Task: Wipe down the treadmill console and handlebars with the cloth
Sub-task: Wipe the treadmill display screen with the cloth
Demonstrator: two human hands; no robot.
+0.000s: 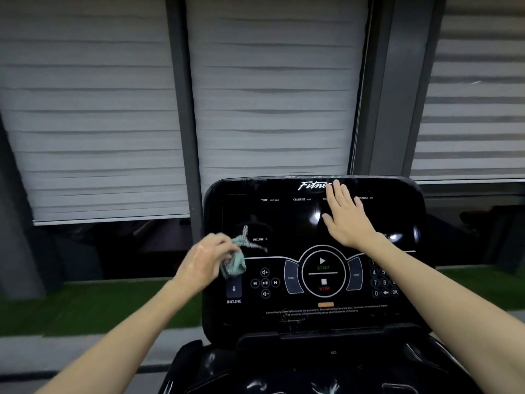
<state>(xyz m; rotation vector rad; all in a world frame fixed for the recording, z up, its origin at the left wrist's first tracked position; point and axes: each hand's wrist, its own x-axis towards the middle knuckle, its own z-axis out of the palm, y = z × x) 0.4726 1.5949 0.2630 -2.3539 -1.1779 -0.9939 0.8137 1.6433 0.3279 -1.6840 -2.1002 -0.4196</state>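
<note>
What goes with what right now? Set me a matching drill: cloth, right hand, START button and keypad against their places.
Things:
1. cloth
2. right hand
3. START button
4. keypad

Places:
A. centre ring, above STOP
B. console lower right
C. bunched in the left hand
D. spread open over the upper display

Pairs: 1-C, 2-D, 3-A, 4-B

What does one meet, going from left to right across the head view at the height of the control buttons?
The left hand → the cloth it grips → audio buttons → PROG key → START/STOP ring → MODE key → number keypad. The right hand rests higher, so it is left out.
</note>
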